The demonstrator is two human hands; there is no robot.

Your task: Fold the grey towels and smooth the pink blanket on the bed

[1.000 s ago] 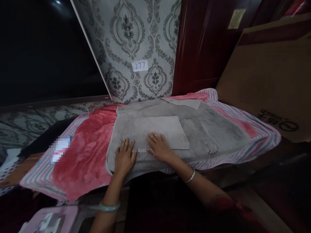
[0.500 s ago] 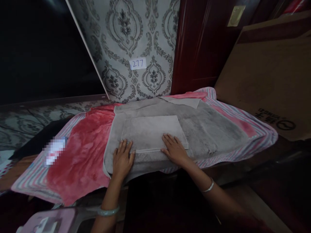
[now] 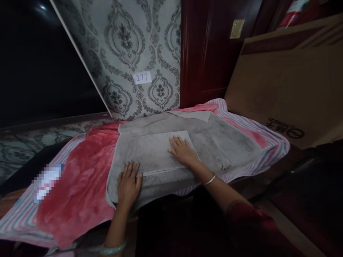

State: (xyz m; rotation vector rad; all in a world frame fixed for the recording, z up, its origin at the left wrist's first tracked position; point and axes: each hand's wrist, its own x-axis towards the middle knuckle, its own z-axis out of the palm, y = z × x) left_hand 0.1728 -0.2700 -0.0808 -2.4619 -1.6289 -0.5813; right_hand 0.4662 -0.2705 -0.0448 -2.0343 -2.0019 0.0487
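Observation:
A lighter grey folded rectangle of cloth (image 3: 152,151) lies flat on a larger grey plush cloth (image 3: 225,141). My right hand (image 3: 183,150) rests on the upper right part of the folded piece, palm down and fingers spread. By the near left corner of that piece, my left hand (image 3: 129,184) lies flat with its fingers stretched out on the grey cloth. Neither hand grips anything. Beneath the grey cloth is a red-pink plush blanket (image 3: 83,178), whose striped border (image 3: 265,134) shows on the right.
A dark screen (image 3: 48,71) stands at the back left. A paper marked 277 (image 3: 142,77) is stuck on the patterned wall. To the right, a large cardboard box (image 3: 284,82) leans near a dark red door panel (image 3: 206,53). A blurred patch (image 3: 48,182) covers something on the blanket's left side.
My right hand has slid away from me, from the near edge of the folded cloth to its upper right. My left hand stays by the near left corner. The view has shifted slightly.

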